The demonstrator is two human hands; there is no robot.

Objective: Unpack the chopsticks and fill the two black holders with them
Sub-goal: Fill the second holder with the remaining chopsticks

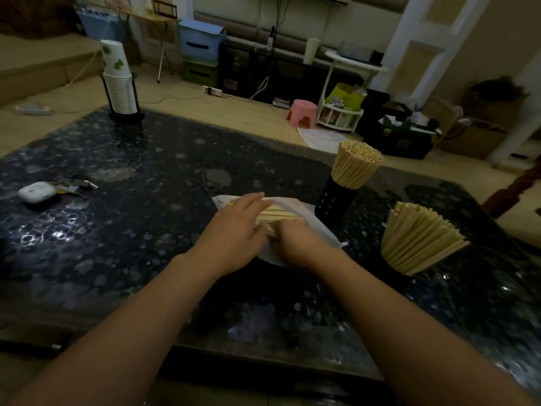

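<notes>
Pale wooden chopsticks (276, 215) are seen lying in a white plastic package (319, 227) at the middle of the dark speckled tabletop (131, 235). The left hand (234, 230) is laid over the near-left part of the package, fingers extended flat across the wrapper and bundle; a ring is worn on one finger. The right hand (295, 241) is placed at the near end of the bundle, just beside the left hand. Its fingers are curled down at the chopstick ends, but whether its grip is clenched on them cannot be told, since the fingertips are hidden and blurred.

Just beyond the package, the far black holder (333, 202) stands upright, packed with chopsticks. To the right, the near holder (398, 269) is also filled, its sticks fanned and leaning left.

At far left, an earbud case (36, 192) and keys (77, 184) are noted. A cup stack (118, 80) stands at the far edge.
</notes>
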